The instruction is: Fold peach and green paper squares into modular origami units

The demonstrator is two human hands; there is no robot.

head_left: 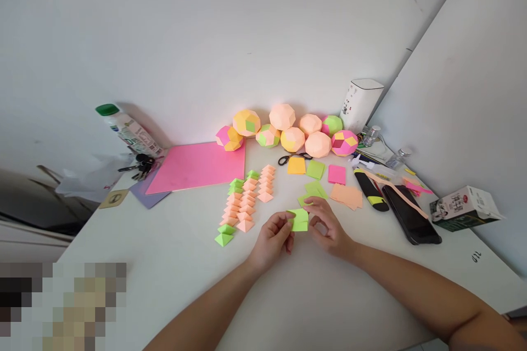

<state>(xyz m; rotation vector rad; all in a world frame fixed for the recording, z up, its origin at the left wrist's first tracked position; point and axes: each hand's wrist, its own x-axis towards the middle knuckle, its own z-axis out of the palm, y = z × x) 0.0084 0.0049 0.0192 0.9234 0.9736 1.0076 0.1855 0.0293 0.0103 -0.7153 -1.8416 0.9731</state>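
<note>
A small folded piece of green paper (300,222) is held above the table, with a crease running across it. My left hand (272,236) pinches its left edge between thumb and fingers. At its right edge, the curved fingers and thumb of my right hand (329,230) also grip it. Just behind lie loose green paper sheets (316,190), partly covered by my right hand. To the left stand rows of folded paper units, peach ones (245,224) and green ones (224,238), overlapping in lines.
Several faceted paper balls (318,144) line the wall. Before them lie scissors (283,160), yellow (296,165), pink (337,174) and peach paper (346,196). A utility knife (370,189), phone (409,214) and carton (465,207) sit right; a pink sheet (197,167) and bottle (132,129) left.
</note>
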